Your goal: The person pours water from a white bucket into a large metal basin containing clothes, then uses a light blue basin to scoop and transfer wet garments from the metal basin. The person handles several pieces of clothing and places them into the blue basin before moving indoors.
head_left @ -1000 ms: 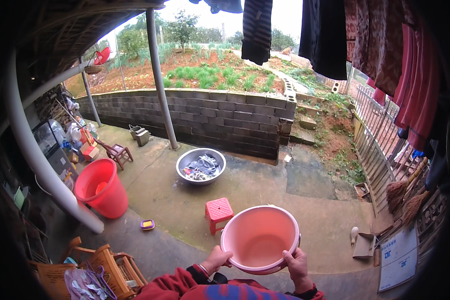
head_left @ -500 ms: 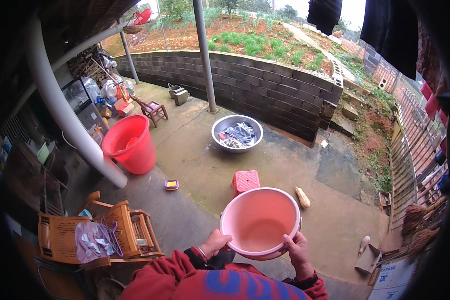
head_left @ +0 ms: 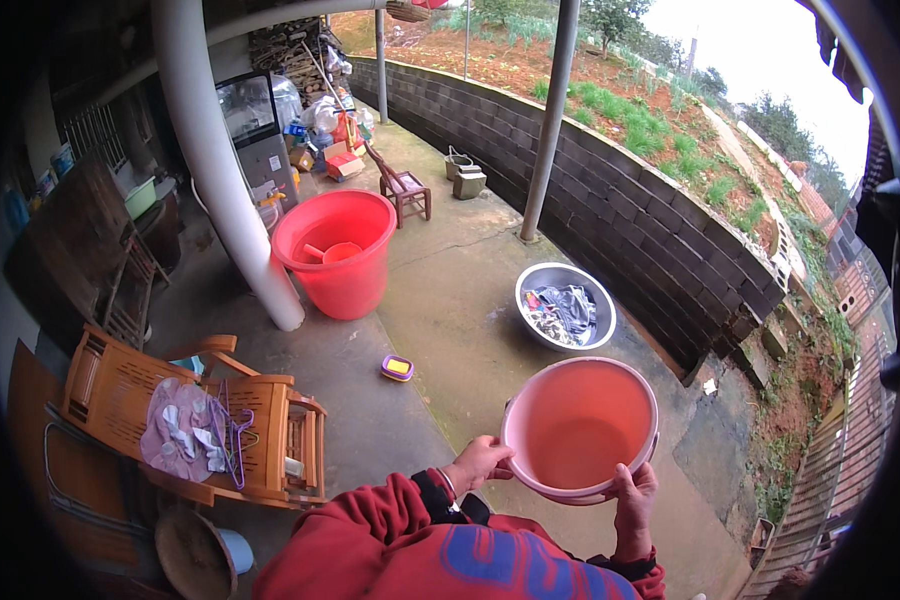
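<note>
A pink plastic bucket (head_left: 582,425) hangs before me, its mouth tilted up toward me, and its inside looks empty of solid things. My left hand (head_left: 480,462) pinches the rim on the left side. On the opposite side my right hand (head_left: 635,500) grips the rim with the thumb on top. Just beyond the bucket, a metal basin (head_left: 607,312) stands on the floor with wet-looking dark and patterned clothes (head_left: 568,313) in it. A large red tub (head_left: 345,285) stands farther left, with a red dipper (head_left: 340,252) inside.
A small purple dish with a yellow bar (head_left: 397,368) lies on the concrete. To the left are a wooden chair (head_left: 120,400) with cloth and hangers, and a white pillar (head_left: 205,150). A grey post (head_left: 550,130) and a block wall (head_left: 630,180) bound the far side.
My view has swung left, so the tub, chair and basin sit farther right. The bucket, still in both hands, now hides the red stool and is closer in view to the basin.
</note>
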The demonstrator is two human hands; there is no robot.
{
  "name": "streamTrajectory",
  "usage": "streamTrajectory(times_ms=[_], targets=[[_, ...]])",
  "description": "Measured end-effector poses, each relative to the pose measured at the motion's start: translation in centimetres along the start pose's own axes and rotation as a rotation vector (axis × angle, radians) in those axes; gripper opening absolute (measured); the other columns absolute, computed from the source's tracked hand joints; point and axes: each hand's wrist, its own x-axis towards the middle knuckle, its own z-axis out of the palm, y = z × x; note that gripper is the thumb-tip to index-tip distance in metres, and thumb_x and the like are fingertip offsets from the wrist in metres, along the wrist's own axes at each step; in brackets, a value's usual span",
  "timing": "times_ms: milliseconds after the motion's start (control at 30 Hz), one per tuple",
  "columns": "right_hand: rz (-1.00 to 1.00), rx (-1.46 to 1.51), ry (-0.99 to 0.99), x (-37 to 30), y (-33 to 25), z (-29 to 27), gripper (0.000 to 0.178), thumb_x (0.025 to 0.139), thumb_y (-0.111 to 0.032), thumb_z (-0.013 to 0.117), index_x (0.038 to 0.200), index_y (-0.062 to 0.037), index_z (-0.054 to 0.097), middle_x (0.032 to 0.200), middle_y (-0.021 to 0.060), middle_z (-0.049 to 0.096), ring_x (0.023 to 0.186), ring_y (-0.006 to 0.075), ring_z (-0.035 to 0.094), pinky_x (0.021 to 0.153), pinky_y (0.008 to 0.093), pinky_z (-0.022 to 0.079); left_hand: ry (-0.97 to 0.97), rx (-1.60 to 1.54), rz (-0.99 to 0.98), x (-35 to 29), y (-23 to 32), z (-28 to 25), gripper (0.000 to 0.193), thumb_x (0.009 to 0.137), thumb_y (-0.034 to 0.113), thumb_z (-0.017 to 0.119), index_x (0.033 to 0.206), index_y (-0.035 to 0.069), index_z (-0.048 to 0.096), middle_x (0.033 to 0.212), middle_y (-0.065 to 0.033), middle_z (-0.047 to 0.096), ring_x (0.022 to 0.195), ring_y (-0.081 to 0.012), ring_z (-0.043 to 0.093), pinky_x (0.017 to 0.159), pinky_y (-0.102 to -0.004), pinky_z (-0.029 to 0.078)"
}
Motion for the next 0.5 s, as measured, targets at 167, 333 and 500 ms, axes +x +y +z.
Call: streamTrajectory(times_ms=[167, 333, 500], targets=[[-0.014, -0.004, -0.150, 8.0, 0.5, 7.1, 0.007, 0.089, -0.005, 0.061, 0.090, -0.0023, 0.055, 0.069, 0.0032, 0.059, 0.052, 0.0100, 0.056, 0.047, 0.0229, 0.047, 0.042, -0.054, 0.087, 1.6, 5.8, -4.9, 0.026, 0.088, 0.016, 0.062, 0.109, 0.002, 0.054, 0.099, -0.0077, 0.062, 0.086, -0.0184, 0.064, 0.074, -0.0371, 0.056], [-0.019, -0.047, -0.312, 16.9, 1.3, 13.0, 0.009, 0.089, -0.008, 0.062, 0.086, -0.0033, 0.054, 0.063, 0.0026, 0.056, 0.047, 0.0096, 0.052, 0.043, 0.0224, 0.043, 0.159, -0.146, 0.115, 3.7, 9.0, -9.4, 0.034, 0.090, 0.014, 0.061, 0.118, 0.000, 0.048, 0.105, -0.0092, 0.060, 0.097, -0.0188, 0.061, 0.079, -0.0391, 0.055], [0.059, 0.034, -0.493, 27.3, 3.9, 20.5, 0.008, 0.089, -0.006, 0.061, 0.086, -0.0030, 0.055, 0.065, 0.0018, 0.057, 0.048, 0.0079, 0.052, 0.042, 0.0212, 0.043, 0.422, -0.336, 0.240, 8.1, 12.4, -15.8, 0.055, 0.087, 0.013, 0.065, 0.130, -0.002, 0.036, 0.111, -0.0108, 0.055, 0.096, -0.0207, 0.060, 0.077, -0.0402, 0.055]])
